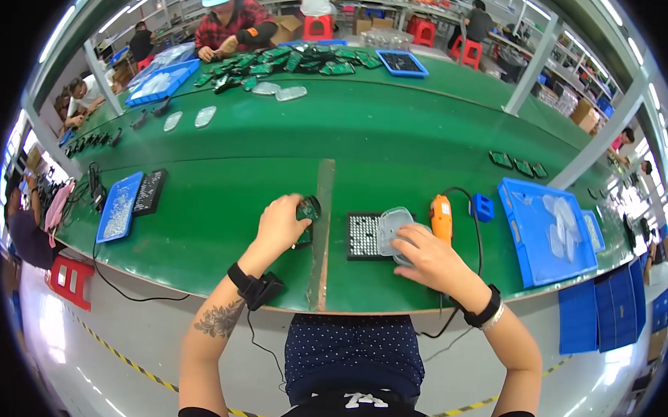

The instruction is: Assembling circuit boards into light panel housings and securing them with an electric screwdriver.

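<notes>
My left hand (280,225) is closed around a dark-edged piece with a green circuit board (309,210), just left of a brown strip on the green table. My right hand (429,257) has its fingers wrapped over clear plastic covers (394,225), which look like more than one, overlapping. These covers hang over the right part of a black tray (363,237) filled with rows of small pale pieces. Close beyond my right hand lies an orange electric screwdriver (442,218) with a dark cord. A small blue block (482,207) sits to its right.
A large blue tray (534,263) of clear covers stands at right. At left are a blue tray (115,230) of small parts and a black tray (151,191). Across the table, a person (233,28) works beside a pile of green circuit boards (280,63). Metal posts (534,65) rise from the table.
</notes>
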A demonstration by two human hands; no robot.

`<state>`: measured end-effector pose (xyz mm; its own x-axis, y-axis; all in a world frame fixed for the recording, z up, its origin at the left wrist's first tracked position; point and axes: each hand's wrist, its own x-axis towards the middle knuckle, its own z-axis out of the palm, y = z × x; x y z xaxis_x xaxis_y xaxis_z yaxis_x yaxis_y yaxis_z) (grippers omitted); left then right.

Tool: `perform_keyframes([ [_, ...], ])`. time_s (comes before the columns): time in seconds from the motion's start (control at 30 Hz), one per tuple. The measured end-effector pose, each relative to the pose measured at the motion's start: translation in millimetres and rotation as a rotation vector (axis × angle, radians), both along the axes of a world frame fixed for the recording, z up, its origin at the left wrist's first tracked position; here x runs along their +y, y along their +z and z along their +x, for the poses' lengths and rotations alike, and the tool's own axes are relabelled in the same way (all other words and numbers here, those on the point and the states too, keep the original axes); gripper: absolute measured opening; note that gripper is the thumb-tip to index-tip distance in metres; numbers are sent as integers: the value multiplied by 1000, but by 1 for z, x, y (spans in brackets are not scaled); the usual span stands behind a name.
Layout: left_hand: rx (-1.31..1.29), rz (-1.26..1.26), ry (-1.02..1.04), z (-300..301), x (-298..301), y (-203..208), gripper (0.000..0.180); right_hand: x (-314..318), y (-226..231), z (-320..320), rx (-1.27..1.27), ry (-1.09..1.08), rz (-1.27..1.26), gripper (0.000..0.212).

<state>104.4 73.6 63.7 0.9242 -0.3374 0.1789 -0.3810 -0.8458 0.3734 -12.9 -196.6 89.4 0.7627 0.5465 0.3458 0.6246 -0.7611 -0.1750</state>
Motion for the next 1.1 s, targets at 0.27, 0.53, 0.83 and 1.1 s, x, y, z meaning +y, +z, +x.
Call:
perform_keyframes([
  [0.27, 1019, -1512, -161, -49, -16, 36, 44, 32, 44, -11, 614, -68, 1293, 33],
  [0.53, 1233, -1868, -357, -94, -45, 36, 56, 51, 36, -4, 712, -119, 1121, 33],
  [0.83, 1102, -1677, -361, -112, -61, 26, 61, 41, 33, -12, 398, -192, 819, 31],
  [1.1, 953, -1447, -317, -132, -60, 18, 46, 38, 18, -16, 640, -207, 1111, 23],
])
